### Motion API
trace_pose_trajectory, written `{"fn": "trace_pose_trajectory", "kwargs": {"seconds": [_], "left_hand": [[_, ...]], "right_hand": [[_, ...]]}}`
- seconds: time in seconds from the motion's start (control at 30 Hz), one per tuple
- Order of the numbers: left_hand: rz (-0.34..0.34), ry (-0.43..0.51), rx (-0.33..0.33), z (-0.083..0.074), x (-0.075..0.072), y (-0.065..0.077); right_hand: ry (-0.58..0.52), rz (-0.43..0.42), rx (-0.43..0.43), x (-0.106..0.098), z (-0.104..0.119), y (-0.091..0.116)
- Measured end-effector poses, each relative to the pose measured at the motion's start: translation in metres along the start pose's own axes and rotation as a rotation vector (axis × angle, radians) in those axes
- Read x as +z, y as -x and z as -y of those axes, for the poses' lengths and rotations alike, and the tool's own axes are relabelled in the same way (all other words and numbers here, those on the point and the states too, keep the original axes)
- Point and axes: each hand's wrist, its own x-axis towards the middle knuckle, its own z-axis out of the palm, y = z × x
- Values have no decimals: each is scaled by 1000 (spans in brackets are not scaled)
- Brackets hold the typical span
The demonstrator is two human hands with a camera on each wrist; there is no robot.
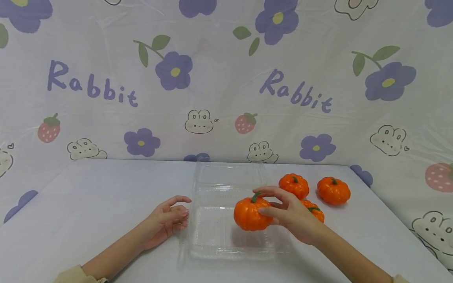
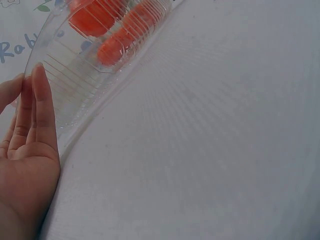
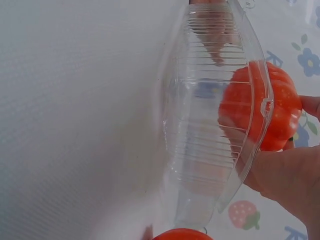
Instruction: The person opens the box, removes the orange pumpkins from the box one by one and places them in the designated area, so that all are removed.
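An orange toy pumpkin [image 1: 249, 215] with a green stem is held by my right hand [image 1: 293, 216], thumb on the near side and fingers behind and over the top. It hangs over the clear plastic box [image 1: 209, 230], its shadow falling inside. The right wrist view shows the pumpkin [image 3: 282, 105] partly through the box wall and partly above the rim. My left hand [image 1: 166, 222] is at the box's left side. Its fingers [image 2: 44, 100] are fairly straight in the left wrist view, tips right at the box rim. The hinged lid [image 1: 230, 173] lies back, away from me.
Right of the box sit more toy pumpkins: one at the back [image 1: 294, 186], one farther right [image 1: 334, 191] and one partly hidden behind my right hand [image 1: 316, 212]. A printed cloth [image 1: 219, 94] hangs behind the white table [image 1: 116, 188].
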Motion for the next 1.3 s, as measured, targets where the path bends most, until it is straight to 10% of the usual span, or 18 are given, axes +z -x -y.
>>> {"fn": "trace_pose_trajectory", "kwargs": {"seconds": [1.3], "left_hand": [[0, 23, -10, -3, 3, 2]], "right_hand": [[151, -13, -37, -17, -4, 16]]}}
